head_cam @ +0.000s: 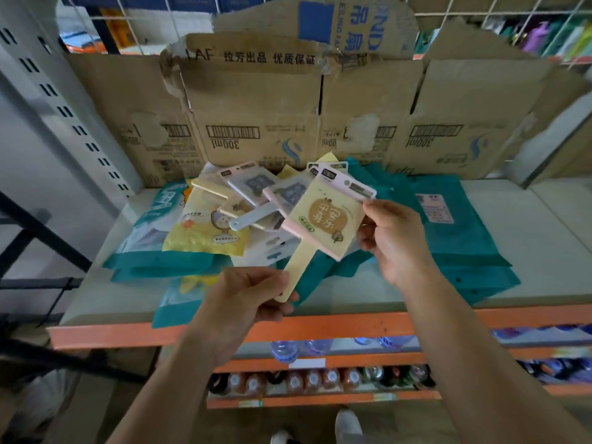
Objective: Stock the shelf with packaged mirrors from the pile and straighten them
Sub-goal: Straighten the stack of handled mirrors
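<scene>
glossy plastic-wrapped mirror point(330, 219), torn matt cardboard point(256, 100), smooth painted metal shelf point(352, 325)

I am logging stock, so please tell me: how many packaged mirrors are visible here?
At least 4: yellow mirror between left hand and right hand; cream mirror, white mirror and pink mirror overlapping in the pile behind. A grey handle suggests more hidden.

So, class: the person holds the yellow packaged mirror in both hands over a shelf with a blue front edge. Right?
No: the head view shows the shelf's front edge is orange, not blue. The left hand and right hand do hold the yellow packaged mirror over it.
</scene>
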